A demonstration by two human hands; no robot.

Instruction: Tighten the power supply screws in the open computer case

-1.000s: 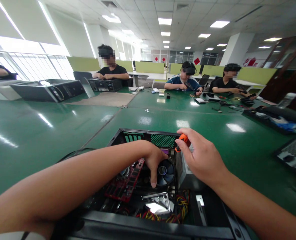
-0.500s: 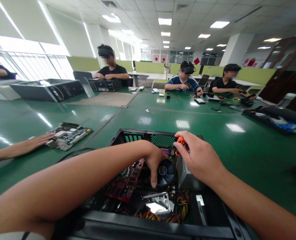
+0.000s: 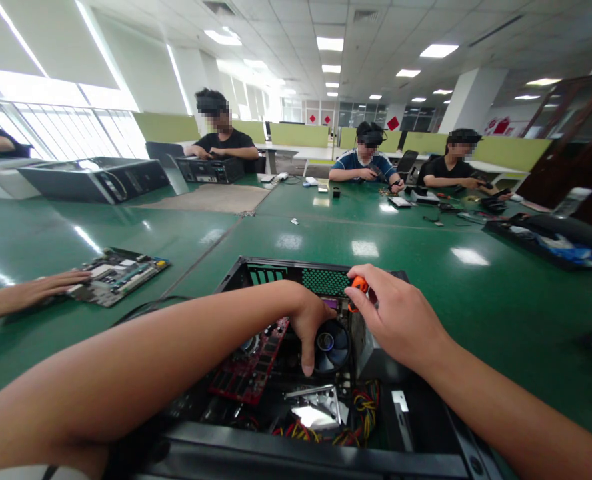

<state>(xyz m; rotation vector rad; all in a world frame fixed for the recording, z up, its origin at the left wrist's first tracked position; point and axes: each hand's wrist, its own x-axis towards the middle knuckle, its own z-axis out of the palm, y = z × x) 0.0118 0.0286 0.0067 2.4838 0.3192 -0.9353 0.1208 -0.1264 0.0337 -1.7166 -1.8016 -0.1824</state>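
An open black computer case (image 3: 256, 270) lies on the green table in front of me. Inside sit a round black cooler fan (image 3: 332, 345), a red circuit card (image 3: 251, 363) and coloured cables (image 3: 363, 407). My left hand (image 3: 309, 323) reaches into the case and grips the left edge of the fan, thumb pointing down. Just right of it, my right hand (image 3: 401, 320) is closed around an orange-handled screwdriver (image 3: 359, 288), held upright over the fan's far right corner. The screwdriver's tip is hidden.
At the left, another person's hand (image 3: 46, 288) rests on a loose circuit board (image 3: 119, 273). Another computer case (image 3: 96, 180) lies far left. Three seated people work at the far side among small parts. Dark equipment (image 3: 551, 233) lies at the right.
The other person's hand has come in from the left and pulled the circuit board a little leftward. My right hand with the screwdriver has shifted slightly left; my left hand has stayed on the fan.
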